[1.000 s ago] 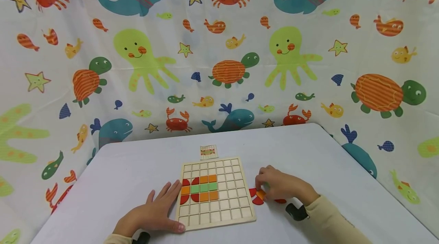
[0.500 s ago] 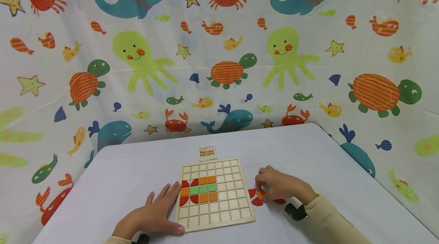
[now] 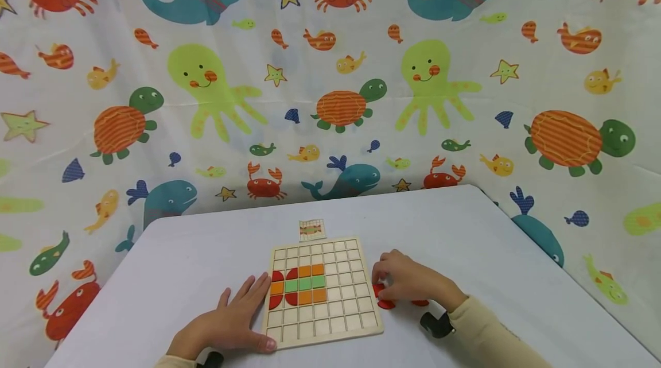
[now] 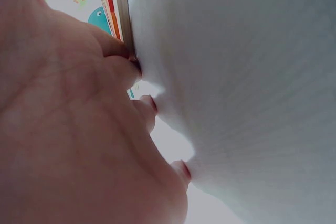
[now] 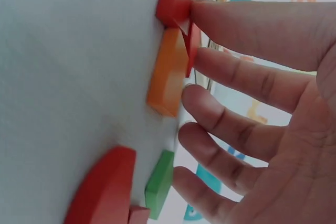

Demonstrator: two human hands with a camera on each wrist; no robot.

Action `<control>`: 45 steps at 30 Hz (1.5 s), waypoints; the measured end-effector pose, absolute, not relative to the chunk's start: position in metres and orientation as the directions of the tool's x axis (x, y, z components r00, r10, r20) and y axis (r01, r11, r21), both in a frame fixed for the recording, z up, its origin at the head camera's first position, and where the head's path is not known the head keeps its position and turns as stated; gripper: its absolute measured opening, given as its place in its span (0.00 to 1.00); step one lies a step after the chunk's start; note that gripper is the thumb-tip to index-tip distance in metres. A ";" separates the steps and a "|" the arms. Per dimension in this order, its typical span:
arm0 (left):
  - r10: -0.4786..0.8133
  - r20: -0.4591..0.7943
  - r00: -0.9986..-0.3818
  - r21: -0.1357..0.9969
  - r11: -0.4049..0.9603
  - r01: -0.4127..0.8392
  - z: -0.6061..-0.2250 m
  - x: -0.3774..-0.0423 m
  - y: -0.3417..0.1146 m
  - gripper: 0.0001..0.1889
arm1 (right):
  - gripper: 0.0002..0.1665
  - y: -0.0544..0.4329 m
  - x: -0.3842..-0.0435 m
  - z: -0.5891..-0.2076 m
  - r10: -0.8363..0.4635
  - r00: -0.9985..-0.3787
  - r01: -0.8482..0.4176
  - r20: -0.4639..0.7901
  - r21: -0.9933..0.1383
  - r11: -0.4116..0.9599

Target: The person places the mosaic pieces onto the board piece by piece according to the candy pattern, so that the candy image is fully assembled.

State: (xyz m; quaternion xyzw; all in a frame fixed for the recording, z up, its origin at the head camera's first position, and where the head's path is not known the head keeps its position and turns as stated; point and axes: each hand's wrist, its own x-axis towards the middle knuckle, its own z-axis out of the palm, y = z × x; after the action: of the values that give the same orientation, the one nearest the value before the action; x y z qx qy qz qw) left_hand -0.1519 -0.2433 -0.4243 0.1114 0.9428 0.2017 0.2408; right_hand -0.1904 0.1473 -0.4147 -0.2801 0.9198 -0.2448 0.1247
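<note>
My left hand (image 3: 230, 316) lies flat with fingers spread along the left edge of a wooden grid board (image 3: 351, 316); its thumb touches the near-left corner. On the board, red quarter-round tiles (image 3: 291, 298), orange square tiles (image 3: 304, 297) and green square tiles (image 3: 304, 284) form a block at the left and middle. Right of the board, my right hand (image 3: 408, 279) bends down over loose tiles. Its thumb and index fingertip pinch a red quarter-round tile (image 5: 194, 51). Another red quarter-round tile (image 5: 176, 1) and an orange tile (image 5: 167, 74) lie right beside it.
Lower in the right wrist view lie a green tile (image 5: 159, 182) and a larger-looking red tile (image 5: 105, 187). A small pattern card (image 3: 312, 230) lies behind the board on the white table (image 3: 227, 253). A printed sea-animal cloth (image 3: 289, 98) hangs behind.
My right hand has shifted left from the orange tile to the red tile nearest the board. My left hand stays at the board's edge. The head view has turned slightly.
</note>
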 end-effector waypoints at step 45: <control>0.282 -0.408 -0.868 0.430 0.899 0.089 -0.428 -0.151 -0.244 0.72 | 0.13 0.131 -0.223 -0.418 -0.456 -0.883 -0.407 0.114 -0.670 0.621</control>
State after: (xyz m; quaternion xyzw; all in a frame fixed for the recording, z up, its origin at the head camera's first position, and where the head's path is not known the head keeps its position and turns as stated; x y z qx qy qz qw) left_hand -0.1514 -0.2441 -0.4275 0.0981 0.9450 0.2027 0.2371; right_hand -0.2229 0.1311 -0.4176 -0.2399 0.8996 -0.3634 0.0335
